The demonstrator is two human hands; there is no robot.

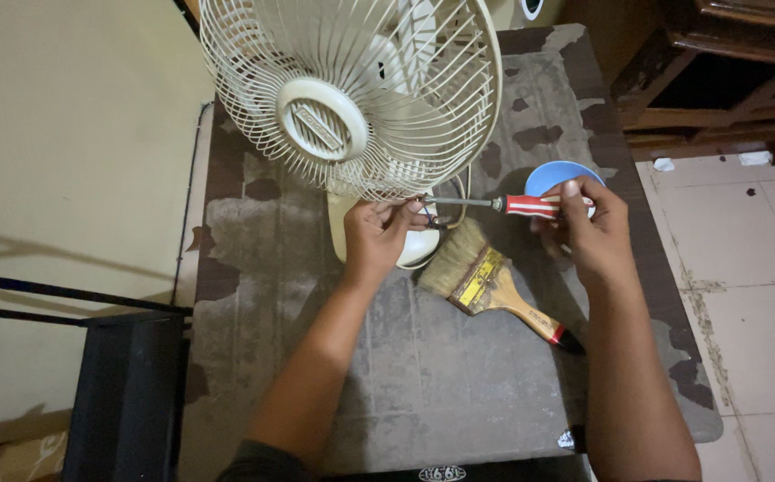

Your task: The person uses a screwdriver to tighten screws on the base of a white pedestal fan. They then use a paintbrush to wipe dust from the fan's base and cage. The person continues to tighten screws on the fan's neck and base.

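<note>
A cream table fan (pixel 352 98) with a wire grille stands at the far side of a worn dark table (pixel 423 375). My left hand (pixel 379 234) pinches the bottom rim of the grille, where the metal tip of a screwdriver (pixel 512 205) meets it. My right hand (pixel 591 232) grips the screwdriver's red-and-white striped handle, holding the tool level. A wide paintbrush (pixel 486 278) with a yellow ferrule and wooden handle lies on the table between my hands. A blue bowl (pixel 559 172) sits just behind my right hand, partly hidden by it.
Dark wooden furniture (pixel 718 80) stands at the upper right beside a tiled floor (pixel 754 295). A black metal frame (pixel 124 384) is at the left of the table, next to a pale wall (pixel 66 134).
</note>
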